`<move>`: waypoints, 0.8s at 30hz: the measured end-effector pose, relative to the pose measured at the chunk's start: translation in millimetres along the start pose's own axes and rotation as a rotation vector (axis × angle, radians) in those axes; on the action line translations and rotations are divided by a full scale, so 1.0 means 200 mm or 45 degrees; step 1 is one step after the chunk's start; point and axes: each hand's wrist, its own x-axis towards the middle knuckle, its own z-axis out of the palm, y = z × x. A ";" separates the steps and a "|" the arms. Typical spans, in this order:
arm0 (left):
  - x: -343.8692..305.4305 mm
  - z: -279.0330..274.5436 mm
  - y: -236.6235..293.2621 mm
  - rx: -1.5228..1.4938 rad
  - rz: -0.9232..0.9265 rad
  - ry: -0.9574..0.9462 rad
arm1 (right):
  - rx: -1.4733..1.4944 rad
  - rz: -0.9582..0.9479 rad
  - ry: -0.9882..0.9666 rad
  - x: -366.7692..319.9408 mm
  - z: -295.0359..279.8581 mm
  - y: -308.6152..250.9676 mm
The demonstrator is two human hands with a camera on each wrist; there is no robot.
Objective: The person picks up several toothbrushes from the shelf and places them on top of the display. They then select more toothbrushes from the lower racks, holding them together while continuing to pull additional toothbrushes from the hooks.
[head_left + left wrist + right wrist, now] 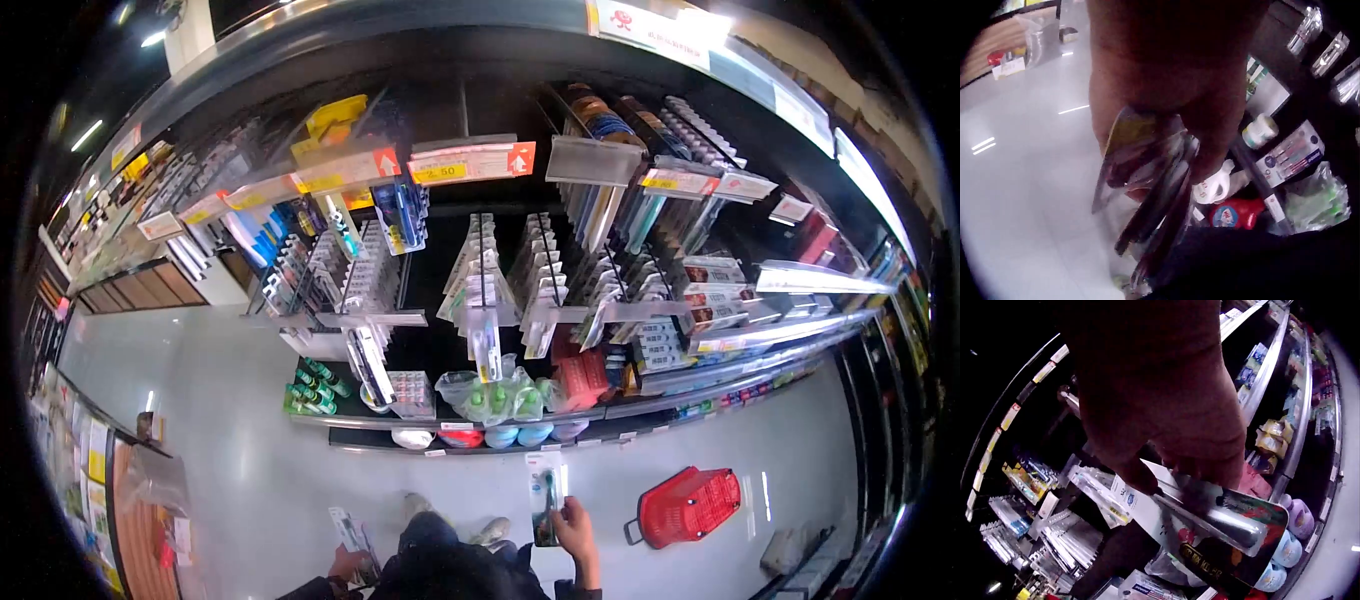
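Two grips loaded: right hand (577,522) is pinching a dark card-backed clear-plastic toothbrush pack (1225,531), raised before the shelves (640,405); left hand (1166,75) is clutching several flat blister packs (1147,187), fanned, low down. Risk: fanned packs slipping apart, dropping onto glossy grey floor (250,420).

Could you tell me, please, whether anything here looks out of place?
Nothing looks spilled or broken. The red basket sits set down on the aisle floor, and crumpled clear bags slump on a low shelf below neatly hung packs. The left hand grips several blister packs, the right hand one toothbrush pack.
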 end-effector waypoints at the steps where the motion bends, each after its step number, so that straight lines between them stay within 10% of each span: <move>1: 0.16 -0.06 -0.22 0.026 -0.232 -0.047 | -0.008 -0.023 -0.057 0.05 0.01 -0.02; 2: 0.27 -0.10 -0.34 0.061 -0.463 -0.100 | -0.016 -0.043 -0.114 0.10 0.03 -0.05; 8: -0.04 0.02 0.18 0.419 0.333 0.205 | 0.051 -0.398 -0.446 0.47 0.41 -0.34; 15: -0.17 0.16 0.29 0.257 0.168 0.278 | 0.013 -0.623 -0.336 0.82 0.92 -0.72; 24: 0.19 0.21 -0.58 0.170 -0.047 0.400 | -0.131 -0.811 -0.096 0.98 1.02 -0.97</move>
